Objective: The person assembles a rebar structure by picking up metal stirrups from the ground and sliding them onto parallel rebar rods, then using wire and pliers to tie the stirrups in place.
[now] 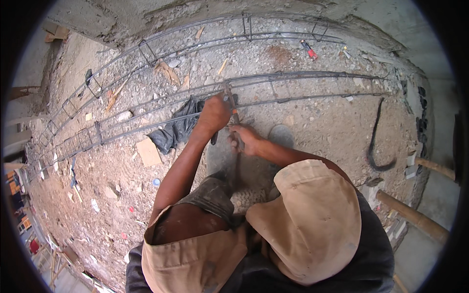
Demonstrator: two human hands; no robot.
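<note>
My left hand [215, 113] is closed in a fist beside the nearer rebar cage [303, 98]. A dark handle [214, 138] sticks out below this fist; what it belongs to is mostly hidden. Just to the right, my right hand [248, 139] is closed around the lower end of a long-handled metal tool [235, 117] with an orange band. The tool's upper end reaches the cage's bars, and its exact kind is unclear. Crumpled black plastic sheet [171, 131] lies under the bars to the left of my left hand.
A second rebar cage [205, 44] runs along the far concrete wall. Rubble and wood scraps cover the ground. A red hand tool [309, 50] lies at the far right. Further right are a bent black strip [375, 134] and bamboo poles [413, 215]. A cardboard piece [148, 152] lies left.
</note>
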